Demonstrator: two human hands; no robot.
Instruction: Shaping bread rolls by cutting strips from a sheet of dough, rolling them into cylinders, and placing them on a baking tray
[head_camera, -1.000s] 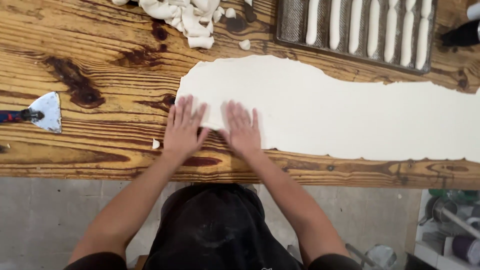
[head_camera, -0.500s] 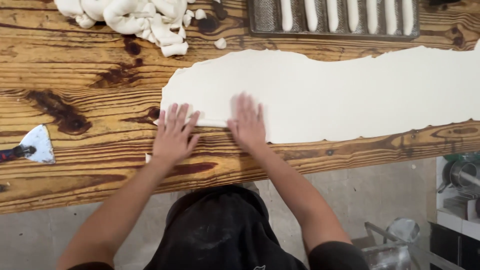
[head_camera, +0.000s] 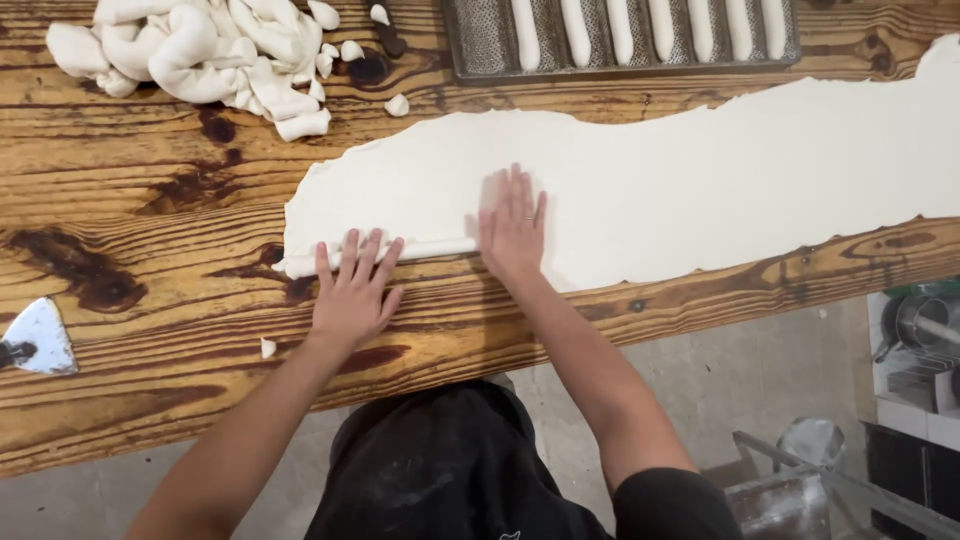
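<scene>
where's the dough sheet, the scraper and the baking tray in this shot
dough sheet (head_camera: 700, 190), head view, on the flat middle of the white sheet
scraper (head_camera: 38, 338), head view, on its pale blade at the left edge
baking tray (head_camera: 480, 45), head view, on a bare grey channel at its left end

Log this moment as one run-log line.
left hand: flat on rolled dough edge | right hand: flat on dough sheet | nearby: dough scraps, scraper, loaf tray
</scene>
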